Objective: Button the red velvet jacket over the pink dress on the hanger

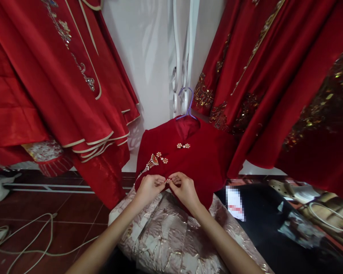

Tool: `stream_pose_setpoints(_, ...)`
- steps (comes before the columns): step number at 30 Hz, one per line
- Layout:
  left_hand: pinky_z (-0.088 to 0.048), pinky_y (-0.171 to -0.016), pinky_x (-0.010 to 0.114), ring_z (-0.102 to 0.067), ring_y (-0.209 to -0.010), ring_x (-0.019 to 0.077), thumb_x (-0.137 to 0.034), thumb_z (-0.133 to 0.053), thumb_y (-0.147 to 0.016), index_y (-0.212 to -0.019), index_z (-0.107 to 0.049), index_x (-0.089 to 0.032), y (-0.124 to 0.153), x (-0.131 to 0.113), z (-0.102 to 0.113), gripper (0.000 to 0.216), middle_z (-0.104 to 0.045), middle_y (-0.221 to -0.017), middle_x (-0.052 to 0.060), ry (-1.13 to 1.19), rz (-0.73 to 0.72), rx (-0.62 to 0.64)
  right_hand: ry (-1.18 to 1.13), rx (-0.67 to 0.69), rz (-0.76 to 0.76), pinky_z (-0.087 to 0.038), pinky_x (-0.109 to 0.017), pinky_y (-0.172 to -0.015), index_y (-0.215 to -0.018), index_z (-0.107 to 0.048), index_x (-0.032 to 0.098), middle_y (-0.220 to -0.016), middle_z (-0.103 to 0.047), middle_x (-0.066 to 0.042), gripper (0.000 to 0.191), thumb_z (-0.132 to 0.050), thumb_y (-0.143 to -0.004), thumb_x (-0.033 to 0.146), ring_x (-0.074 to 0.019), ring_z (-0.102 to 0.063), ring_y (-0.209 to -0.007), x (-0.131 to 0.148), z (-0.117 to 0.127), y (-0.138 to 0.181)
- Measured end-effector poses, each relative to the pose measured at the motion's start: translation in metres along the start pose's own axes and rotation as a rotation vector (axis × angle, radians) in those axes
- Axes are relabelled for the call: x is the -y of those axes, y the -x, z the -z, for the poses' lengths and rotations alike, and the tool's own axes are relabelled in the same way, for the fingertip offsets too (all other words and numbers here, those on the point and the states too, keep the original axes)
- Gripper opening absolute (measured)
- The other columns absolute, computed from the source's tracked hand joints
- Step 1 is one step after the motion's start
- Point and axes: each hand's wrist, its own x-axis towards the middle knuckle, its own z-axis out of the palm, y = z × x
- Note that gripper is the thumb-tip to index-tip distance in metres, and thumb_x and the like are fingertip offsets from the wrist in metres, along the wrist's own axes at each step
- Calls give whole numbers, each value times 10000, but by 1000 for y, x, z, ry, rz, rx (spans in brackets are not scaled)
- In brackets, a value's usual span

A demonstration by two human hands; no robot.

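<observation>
A dark red velvet garment (208, 163) on a purple hanger (188, 104) lies over a padded surface covered in pale metallic fabric (171, 236). Pearl clasps fasten its front: one at the collar (183, 145), one with a red fan-shaped tassel ornament (156, 160). My left hand (148, 187) and my right hand (183, 187) meet at a third small pearl clasp (167, 180) lower down. Both hands pinch it with closed fingertips, thumbs and forefingers touching the clasp.
Red satin gowns with cream piping (74, 87) hang at left, red gowns with gold sequin embroidery (274, 83) at right. A white wall and white rack (185, 49) stand behind. White cables (31, 232) lie on the red tile floor. A black bag (274, 224) sits at right.
</observation>
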Motion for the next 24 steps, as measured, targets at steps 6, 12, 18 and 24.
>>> stream_pose_setpoints(6, -562, -735, 293, -707, -751, 190, -212, -604, -728, -844, -727, -116, 0, 1, 4, 195, -751, -853, 90, 5, 13, 17, 43, 44, 42, -531, -264, -681, -848, -633, 174, -807, -644, -42, 70, -582, -812, 206, -140, -624, -697, -1, 0, -3)
stream_pose_setpoints(12, -551, -730, 269, -698, -747, 163, -203, -600, -746, -842, -708, -136, -1, -5, 10, 159, -747, -829, 64, -37, -35, 82, 40, 109, 43, -536, -260, -672, -860, -631, 191, -825, -655, -37, 74, -578, -817, 220, -134, -634, -698, 3, 7, -4)
stream_pose_setpoints(18, -540, -709, 254, -684, -728, 145, -238, -613, -758, -904, -700, -169, -2, -30, 43, 183, -734, -827, 36, -180, -40, -14, -17, 66, -45, -533, -246, -588, -915, -641, 202, -894, -685, -53, 170, -567, -841, 336, -141, -647, -698, 15, 44, 4)
stream_pose_setpoints(24, -517, -693, 240, -670, -720, 137, -243, -624, -758, -841, -689, -190, 4, -32, 39, 117, -721, -827, 15, -224, -65, 24, -109, 43, -110, -551, -268, -616, -912, -629, 190, -875, -682, -61, 204, -576, -827, 368, -154, -655, -720, 18, 57, 0)
